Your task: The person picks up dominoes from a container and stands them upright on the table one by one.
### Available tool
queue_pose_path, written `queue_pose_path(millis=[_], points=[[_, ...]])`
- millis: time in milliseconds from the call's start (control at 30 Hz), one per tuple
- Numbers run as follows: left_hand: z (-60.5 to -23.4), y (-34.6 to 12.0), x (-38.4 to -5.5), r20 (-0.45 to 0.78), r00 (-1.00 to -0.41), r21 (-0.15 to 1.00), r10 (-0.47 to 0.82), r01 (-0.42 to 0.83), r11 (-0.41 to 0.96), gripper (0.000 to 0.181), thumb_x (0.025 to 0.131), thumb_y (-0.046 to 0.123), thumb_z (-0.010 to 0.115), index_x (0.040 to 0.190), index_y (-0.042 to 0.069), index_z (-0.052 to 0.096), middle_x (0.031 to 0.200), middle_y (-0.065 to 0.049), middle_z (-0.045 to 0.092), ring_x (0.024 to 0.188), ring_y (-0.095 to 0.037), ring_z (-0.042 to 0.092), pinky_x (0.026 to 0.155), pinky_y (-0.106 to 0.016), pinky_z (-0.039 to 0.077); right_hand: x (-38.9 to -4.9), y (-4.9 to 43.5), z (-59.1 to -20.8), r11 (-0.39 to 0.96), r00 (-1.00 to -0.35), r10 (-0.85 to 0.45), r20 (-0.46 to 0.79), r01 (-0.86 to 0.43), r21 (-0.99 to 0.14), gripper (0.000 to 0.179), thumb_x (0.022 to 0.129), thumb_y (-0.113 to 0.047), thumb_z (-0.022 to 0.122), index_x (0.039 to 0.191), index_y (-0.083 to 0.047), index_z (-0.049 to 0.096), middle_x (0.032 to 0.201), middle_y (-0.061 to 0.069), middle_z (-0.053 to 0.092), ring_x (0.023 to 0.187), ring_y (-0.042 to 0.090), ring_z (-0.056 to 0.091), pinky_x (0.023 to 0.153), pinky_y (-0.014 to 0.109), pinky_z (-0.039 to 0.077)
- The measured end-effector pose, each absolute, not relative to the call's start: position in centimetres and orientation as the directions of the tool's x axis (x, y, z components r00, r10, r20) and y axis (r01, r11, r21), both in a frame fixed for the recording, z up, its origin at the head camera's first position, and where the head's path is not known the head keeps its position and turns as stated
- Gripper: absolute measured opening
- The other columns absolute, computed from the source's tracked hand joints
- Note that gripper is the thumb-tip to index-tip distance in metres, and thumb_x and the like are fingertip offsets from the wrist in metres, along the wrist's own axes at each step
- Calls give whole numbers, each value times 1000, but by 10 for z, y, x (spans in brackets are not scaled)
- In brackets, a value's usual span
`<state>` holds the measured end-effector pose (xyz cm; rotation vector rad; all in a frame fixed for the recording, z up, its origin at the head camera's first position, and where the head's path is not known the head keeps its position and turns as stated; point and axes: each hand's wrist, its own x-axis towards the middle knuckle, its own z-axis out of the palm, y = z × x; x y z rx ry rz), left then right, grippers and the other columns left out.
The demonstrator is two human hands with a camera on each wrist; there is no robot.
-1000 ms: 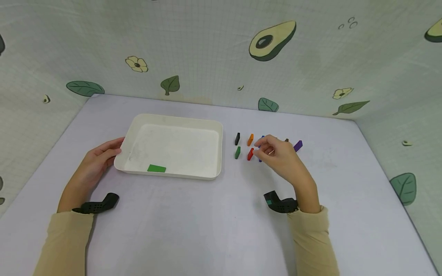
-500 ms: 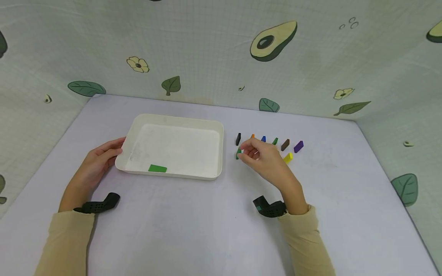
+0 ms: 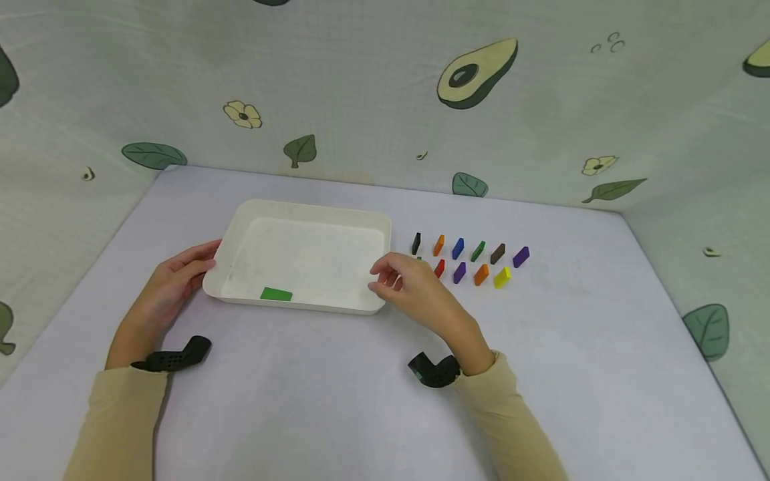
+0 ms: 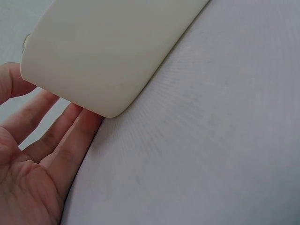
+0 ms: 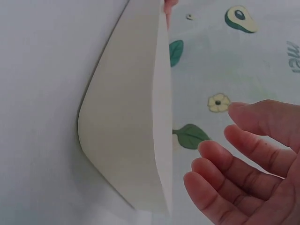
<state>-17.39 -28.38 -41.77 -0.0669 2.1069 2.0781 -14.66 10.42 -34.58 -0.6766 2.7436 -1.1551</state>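
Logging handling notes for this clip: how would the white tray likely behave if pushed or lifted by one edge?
The white tray looks like stiff moulded plastic, so it probably keeps its shape. With only a flat green block inside, it is likely light and may slide easily on the smooth table. The left hand touching its end would steady it.

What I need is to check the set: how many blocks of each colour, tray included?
Green: 3 (one in the tray, one mostly behind the right hand)
Orange: 2
Purple: 2
Black: 1
Blue: 1
Brown: 1
Red: 1
Yellow: 1
Total: 12
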Motion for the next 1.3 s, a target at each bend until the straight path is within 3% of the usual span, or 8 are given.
queue_pose_path(millis=[100,600,1300], points=[[-418,-284,-174,-157,-983,988,97,-156,14,55,92,28,58,142,12,40,126,17,51,104,7,54,81,-8,47,-149,95,-347,586,-886,-452,103,-382,-714,19,87,-17,65,101,-4,62,85,1,60,81,12,55,75,31,52],[-419,-284,-174,-163,-983,987,88,-162,14,56,91,29,59,141,13,41,128,16,49,105,8,53,81,-7,46,-159,52,-360,503,-846,-522,105,-405,-763,19,86,-14,66,101,-3,62,85,3,61,81,12,54,72,19,47],[-419,-284,-173,-130,-986,991,109,-132,-13,51,93,24,58,140,11,43,124,17,52,104,5,54,80,-9,47,-175,7,-378,543,-870,-491,-53,-258,-799,18,85,-16,67,102,-9,64,82,-2,56,76,9,51,67,15,43]])
